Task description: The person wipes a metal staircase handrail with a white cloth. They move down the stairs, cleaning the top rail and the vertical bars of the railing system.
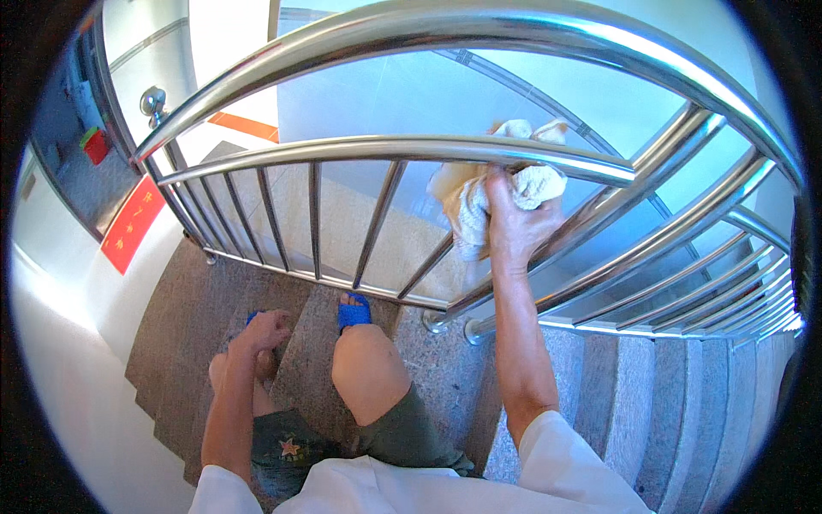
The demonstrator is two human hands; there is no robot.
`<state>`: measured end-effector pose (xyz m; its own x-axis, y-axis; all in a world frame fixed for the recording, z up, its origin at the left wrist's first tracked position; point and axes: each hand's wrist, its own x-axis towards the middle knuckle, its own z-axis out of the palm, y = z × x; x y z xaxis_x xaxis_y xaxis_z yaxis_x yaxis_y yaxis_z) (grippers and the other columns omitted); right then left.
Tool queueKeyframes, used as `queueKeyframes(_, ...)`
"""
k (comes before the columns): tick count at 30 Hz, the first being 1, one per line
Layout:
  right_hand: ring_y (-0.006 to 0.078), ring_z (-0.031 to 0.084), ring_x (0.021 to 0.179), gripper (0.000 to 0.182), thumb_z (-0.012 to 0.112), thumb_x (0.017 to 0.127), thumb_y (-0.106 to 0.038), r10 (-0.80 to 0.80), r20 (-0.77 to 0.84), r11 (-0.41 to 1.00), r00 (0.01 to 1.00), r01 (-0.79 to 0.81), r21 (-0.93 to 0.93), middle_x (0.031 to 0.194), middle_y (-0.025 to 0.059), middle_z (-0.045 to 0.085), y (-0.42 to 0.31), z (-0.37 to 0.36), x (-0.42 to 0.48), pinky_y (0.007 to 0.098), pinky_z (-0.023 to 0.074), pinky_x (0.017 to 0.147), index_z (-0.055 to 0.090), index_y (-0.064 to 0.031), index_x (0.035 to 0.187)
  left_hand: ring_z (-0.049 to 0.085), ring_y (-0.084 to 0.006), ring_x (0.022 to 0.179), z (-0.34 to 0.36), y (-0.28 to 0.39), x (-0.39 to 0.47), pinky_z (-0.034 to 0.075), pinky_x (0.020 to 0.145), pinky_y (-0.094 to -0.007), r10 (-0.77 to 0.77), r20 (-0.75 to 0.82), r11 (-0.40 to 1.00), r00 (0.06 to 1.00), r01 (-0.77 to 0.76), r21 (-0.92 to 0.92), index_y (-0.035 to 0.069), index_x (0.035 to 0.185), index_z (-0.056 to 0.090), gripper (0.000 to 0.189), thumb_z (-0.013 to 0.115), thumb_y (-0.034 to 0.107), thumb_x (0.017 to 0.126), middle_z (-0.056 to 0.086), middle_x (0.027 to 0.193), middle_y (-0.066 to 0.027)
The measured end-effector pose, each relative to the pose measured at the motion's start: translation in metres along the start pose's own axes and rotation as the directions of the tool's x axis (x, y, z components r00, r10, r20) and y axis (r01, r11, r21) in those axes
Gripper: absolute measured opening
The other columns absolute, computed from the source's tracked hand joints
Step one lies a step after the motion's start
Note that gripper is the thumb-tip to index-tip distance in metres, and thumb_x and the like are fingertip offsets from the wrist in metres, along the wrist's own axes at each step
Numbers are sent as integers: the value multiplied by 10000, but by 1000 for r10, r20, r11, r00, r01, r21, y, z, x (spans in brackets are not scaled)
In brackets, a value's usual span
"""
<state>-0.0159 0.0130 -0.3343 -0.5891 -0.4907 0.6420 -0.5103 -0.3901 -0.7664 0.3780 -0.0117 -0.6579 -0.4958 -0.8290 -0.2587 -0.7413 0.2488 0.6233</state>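
My right hand (521, 225) grips a whitish cloth (472, 205) wrapped around the lower rail (385, 149) of a stainless steel stair railing, near that rail's right end. Part of the cloth shows above the rail and part below it. The thick curved handrail (501, 35) runs above, apart from the cloth. Metal balusters (314, 218) stand beneath the lower rail, to the left of the cloth. My left hand (266, 331) hangs over the steps beside my left knee, with fingers loosely bent and nothing seen in it.
Stone steps (597, 385) fan around below me and continue to the right along more railing. My feet are in blue slippers (354, 313) on the steps. A doorway with a red and green container (95, 146) is at the upper left, beside a red paper strip (133, 225) bearing writing.
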Motion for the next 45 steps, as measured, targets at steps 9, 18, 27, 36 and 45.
queueKeyframes(9, 162, 661, 827, 267, 845, 811, -154, 194, -52, 981, 980, -193, 31, 940, 92, 706, 107, 29, -116, 342, 536, 728, 703, -4, 981, 711, -361, 965, -20, 17, -6, 552, 866, -445, -101, 124, 995, 987, 101, 13, 36, 1373, 587, 528, 654, 181, 869, 730, 1047, -208)
queueKeyframes(18, 419, 692, 980, 422, 812, 796, -294, 504, 440, 734, 744, -100, -672, 1071, 229, 704, 170, -46, -159, 471, 548, 871, 681, -29, 1097, 685, -410, 1011, -12, 8, 0, 527, 900, -478, -19, 5, 1000, 1000, 19, 20, 53, 1289, 652, 482, 621, 189, 827, 722, 1056, -227)
queueKeyframes(27, 274, 651, 1082, 627, 845, 777, -57, -335, 529, 694, 780, 584, -421, 1277, 157, 615, -75, -118, 5, 426, 548, 907, 548, -6, 1326, 676, -430, 1021, -14, 23, -10, 524, 906, -480, 9, 21, 1000, 1000, -9, -2, 32, 1265, 637, 460, 575, 164, 828, 712, 1064, -254)
queueKeyframes(36, 311, 723, 907, 802, 956, 548, -395, -163, 854, 188, 494, 865, -464, 1017, 124, 710, -115, -24, 87, 407, 572, 752, 653, -40, 1200, 647, -423, 1097, -3, 23, -8, 512, 963, -490, -16, 38, 999, 999, 15, 37, 29, 1320, 588, 507, 666, 201, 849, 682, 1164, -255)
queueKeyframes(45, 314, 711, 951, 741, 830, 735, -552, -101, 920, 324, 378, 887, -329, 1059, 176, 680, -67, 177, -12, 387, 585, 763, 605, -11, 1187, 662, -405, 1079, 0, 29, 16, 522, 947, -479, -4, 56, 1000, 998, 3, 31, 39, 1343, 590, 519, 649, 173, 845, 702, 1126, -237)
